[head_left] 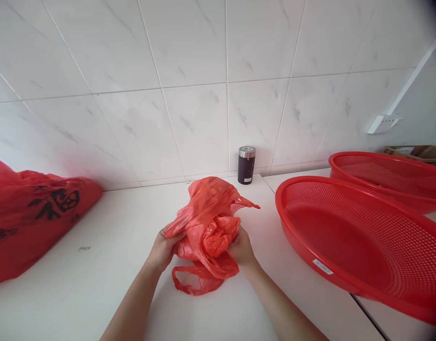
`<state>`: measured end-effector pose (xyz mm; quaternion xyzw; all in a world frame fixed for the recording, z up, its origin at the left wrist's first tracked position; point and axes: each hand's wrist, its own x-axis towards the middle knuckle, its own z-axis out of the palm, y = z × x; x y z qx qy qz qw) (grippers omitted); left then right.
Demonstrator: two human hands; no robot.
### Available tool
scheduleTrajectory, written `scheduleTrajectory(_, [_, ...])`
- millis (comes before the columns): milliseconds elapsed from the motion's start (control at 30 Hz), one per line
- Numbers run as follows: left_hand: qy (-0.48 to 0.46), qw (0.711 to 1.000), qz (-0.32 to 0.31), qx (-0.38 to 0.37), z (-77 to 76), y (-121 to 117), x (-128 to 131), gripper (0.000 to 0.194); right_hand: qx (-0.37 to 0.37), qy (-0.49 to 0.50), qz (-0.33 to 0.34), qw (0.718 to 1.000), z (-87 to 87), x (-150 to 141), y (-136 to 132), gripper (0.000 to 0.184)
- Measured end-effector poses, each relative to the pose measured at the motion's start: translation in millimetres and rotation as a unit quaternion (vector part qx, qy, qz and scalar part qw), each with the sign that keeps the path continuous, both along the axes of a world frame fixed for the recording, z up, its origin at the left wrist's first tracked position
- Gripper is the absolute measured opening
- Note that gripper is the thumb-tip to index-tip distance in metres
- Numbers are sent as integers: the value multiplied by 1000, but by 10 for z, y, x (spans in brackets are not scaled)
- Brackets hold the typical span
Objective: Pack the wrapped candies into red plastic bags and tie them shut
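Observation:
Between my hands is a crumpled red plastic bag (210, 208), bunched up over the white table, with one loop handle hanging toward me and a knotted tip pointing right. My left hand (164, 248) grips its left side, fingers closed on the thin plastic. On the opposite side my right hand (243, 251) is closed on the bag as well, its fingers partly hidden behind the folds. Whether anything lies inside the bag, I cannot tell.
A large red bag with black lettering (43, 213) rests at the left. Near the tiled wall stands a dark tumbler (246, 166) with a metallic lid. Two red perforated baskets (285, 218) sit at the right, a cardboard box (416, 152) behind them. A socket (383, 124) is on the wall.

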<state>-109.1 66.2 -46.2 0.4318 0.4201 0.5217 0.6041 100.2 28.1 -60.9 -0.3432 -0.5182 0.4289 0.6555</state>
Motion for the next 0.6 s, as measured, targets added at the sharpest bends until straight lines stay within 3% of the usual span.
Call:
scheduleTrajectory(200, [-62,978,198,3,-52,231,-290,32,-46,69,-2,997,116,166,-5,25])
scheduleTrajectory(367, [-83,913,399,27,-171,423,-653,29,-91,201,-1,975,39,329,54,29])
scheduleTrajectory(600, [-38,835,540,95,-160,496,-939,28,-134,346,34,928,-77,343,122,20])
